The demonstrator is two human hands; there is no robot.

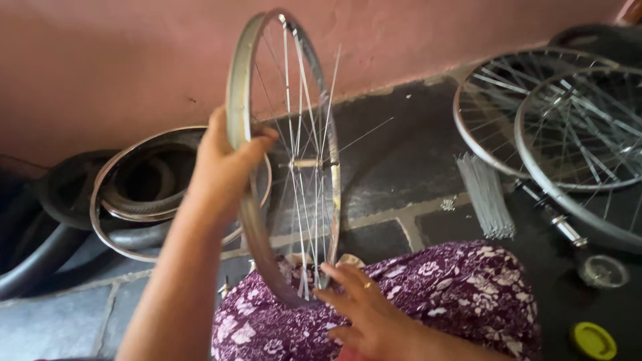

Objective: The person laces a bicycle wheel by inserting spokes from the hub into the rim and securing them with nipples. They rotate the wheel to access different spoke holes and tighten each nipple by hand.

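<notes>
A bare metal bicycle rim with thin spokes and a hub stands upright on my lap, seen edge-on. My left hand grips the rim's near side about halfway up. My right hand is at the rim's bottom, fingers spread near the spoke ends, a ring on one finger; I cannot tell whether it pinches a spoke. Some spokes stick out loose to the right.
Purple floral cloth covers my lap. Left: black tyres and a bare rim by the pink wall. Right: two spoked wheels, a bundle of spokes, an axle, a small dish, a yellow lid.
</notes>
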